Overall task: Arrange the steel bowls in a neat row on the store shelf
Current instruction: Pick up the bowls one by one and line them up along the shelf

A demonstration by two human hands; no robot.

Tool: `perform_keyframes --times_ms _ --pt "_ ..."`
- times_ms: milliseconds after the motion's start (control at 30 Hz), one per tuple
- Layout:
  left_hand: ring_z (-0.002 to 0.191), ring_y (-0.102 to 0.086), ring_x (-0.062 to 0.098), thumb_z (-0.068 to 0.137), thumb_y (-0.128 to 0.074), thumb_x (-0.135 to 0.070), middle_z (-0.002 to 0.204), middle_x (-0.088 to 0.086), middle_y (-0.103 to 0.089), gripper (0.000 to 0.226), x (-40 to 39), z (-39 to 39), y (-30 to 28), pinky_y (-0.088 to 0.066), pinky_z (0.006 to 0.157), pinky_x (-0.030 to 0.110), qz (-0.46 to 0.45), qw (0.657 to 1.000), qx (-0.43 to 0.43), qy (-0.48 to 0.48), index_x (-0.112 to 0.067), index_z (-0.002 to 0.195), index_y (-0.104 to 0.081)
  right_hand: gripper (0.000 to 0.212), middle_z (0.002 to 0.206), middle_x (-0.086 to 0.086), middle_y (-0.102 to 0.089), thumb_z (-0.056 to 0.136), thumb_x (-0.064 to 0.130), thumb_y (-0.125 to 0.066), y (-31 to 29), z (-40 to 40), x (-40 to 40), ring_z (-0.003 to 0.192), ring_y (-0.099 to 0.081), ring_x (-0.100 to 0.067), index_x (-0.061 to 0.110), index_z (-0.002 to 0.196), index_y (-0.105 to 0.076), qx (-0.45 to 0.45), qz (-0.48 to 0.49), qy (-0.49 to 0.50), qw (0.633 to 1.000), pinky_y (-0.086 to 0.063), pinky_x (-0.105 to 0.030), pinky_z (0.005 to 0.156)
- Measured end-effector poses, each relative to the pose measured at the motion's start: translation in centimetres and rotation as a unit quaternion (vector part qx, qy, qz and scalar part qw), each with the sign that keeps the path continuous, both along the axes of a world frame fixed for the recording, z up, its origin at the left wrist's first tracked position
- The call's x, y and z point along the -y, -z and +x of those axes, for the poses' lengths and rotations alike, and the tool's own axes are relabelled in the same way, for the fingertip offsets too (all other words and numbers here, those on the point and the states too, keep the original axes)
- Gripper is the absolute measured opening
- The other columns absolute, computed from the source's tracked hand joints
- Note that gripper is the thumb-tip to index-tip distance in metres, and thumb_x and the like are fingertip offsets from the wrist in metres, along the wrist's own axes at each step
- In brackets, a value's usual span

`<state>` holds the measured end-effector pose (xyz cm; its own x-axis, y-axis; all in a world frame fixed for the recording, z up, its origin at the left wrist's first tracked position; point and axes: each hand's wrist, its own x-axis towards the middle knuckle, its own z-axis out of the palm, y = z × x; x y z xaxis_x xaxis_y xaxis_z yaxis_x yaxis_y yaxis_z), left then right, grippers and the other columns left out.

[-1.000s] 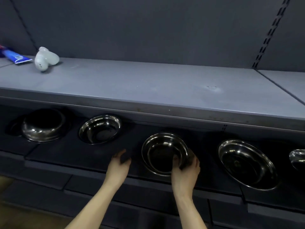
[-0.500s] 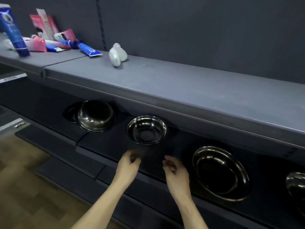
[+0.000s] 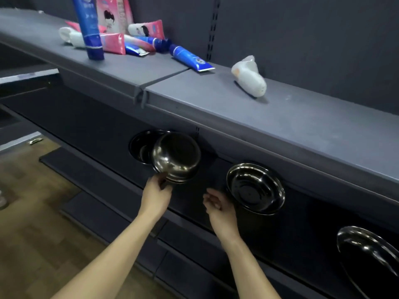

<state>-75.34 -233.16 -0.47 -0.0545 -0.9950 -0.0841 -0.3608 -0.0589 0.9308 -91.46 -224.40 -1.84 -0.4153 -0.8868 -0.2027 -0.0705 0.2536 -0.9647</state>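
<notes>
Tilting bowl (image 3: 177,157) above left grip (image 3: 155,194)

Two bare forearms reach in from the bottom edge, no sleeves showing. The left hand (image 3: 155,194) and right hand (image 3: 220,209) wear no gloves, rings, watch or bands. Both wrists are slim, the fingers slender.

It was a shop: long dark grey metal display shelves (image 3: 216,98) ran along a slotted back panel (image 3: 212,29), with pink and blue toiletry tubes (image 3: 121,37) above and shiny steel bowls (image 3: 255,187) set out below.
</notes>
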Motion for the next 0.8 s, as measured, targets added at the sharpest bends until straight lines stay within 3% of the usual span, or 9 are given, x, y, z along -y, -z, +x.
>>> perform_keyframes --times_ms 133,200,333,433,600,733,800 --pt "0.111 -0.058 0.020 0.086 -0.052 -0.031 0.126 0.000 -0.058 0.035 4.0 1.8 0.4 -0.051 0.085 0.036 -0.016 1.000 0.007 0.015 -0.028 0.120 -0.061 0.044 0.131 0.008 -0.062 0.099 0.017 -0.064 -0.5 1.7 4.6 0.118 -0.061 -0.005 0.028 0.141 -0.055 0.006 0.017 -0.010 1.000 -0.050 -0.036 0.108" --pt "0.116 -0.059 0.024 0.081 -0.051 -0.036 0.130 0.002 -0.057 0.037 5.6 2.4 1.3 -0.055 0.092 0.043 -0.011 0.999 0.024 0.033 -0.032 0.116 -0.063 0.053 0.140 0.005 -0.057 0.099 0.020 -0.065 -0.7 2.0 6.9 0.123 -0.058 -0.011 0.027 0.148 -0.048 -0.009 0.027 -0.011 1.000 -0.049 -0.037 0.109" --pt "0.144 -0.029 0.032 0.090 -0.052 -0.023 0.159 0.001 -0.029 0.054 7.0 2.4 0.2 -0.031 0.116 0.046 -0.019 0.997 0.063 0.035 -0.032 0.143 -0.045 0.068 0.149 0.000 -0.050 0.098 0.027 -0.066 -1.1 2.3 11.2 0.135 -0.051 -0.018 0.021 0.158 -0.035 -0.050 0.042 0.016 0.998 -0.042 -0.031 0.106" --pt "0.149 -0.012 0.035 0.093 -0.053 -0.023 0.164 0.000 -0.013 0.066 8.3 2.1 0.2 -0.023 0.115 0.045 0.011 0.994 0.106 0.035 -0.031 0.153 -0.027 0.073 0.162 -0.005 -0.038 0.097 0.037 -0.065 -0.6 2.3 13.6 0.146 -0.041 -0.025 0.022 0.161 -0.030 -0.062 0.072 0.018 0.995 -0.036 -0.038 0.118" --pt "0.149 -0.008 0.033 0.093 -0.050 -0.043 0.165 -0.002 -0.011 0.072 9.6 1.6 1.0 -0.025 0.113 0.042 0.017 0.985 0.166 0.038 -0.031 0.156 -0.017 0.085 0.160 -0.009 -0.042 0.092 0.051 -0.066 0.6 2.1 15.9 0.140 -0.049 -0.031 0.028 0.162 -0.024 -0.007 0.092 0.036 0.995 -0.041 -0.047 0.116" --pt "0.151 -0.006 0.026 0.095 -0.045 -0.049 0.165 -0.004 -0.010 0.068 9.2 1.7 1.7 -0.020 0.115 0.038 -0.005 0.988 0.148 0.043 -0.028 0.156 -0.021 0.094 0.158 -0.008 -0.044 0.088 0.055 -0.069 0.6 2.1 16.1 0.138 -0.052 -0.030 0.025 0.163 -0.021 0.022 0.073 0.075 0.994 -0.044 -0.047 0.114" --pt "0.152 -0.008 0.021 0.099 -0.043 -0.045 0.165 -0.005 -0.013 0.063 8.3 2.1 2.2 -0.015 0.117 0.037 -0.046 0.990 0.128 0.038 -0.025 0.156 -0.023 0.088 0.158 -0.007 -0.045 0.093 0.050 -0.068 0.1 2.2 15.4 0.138 -0.052 -0.027 0.023 0.163 -0.022 0.056 0.047 0.086 0.994 -0.046 -0.044 0.113"
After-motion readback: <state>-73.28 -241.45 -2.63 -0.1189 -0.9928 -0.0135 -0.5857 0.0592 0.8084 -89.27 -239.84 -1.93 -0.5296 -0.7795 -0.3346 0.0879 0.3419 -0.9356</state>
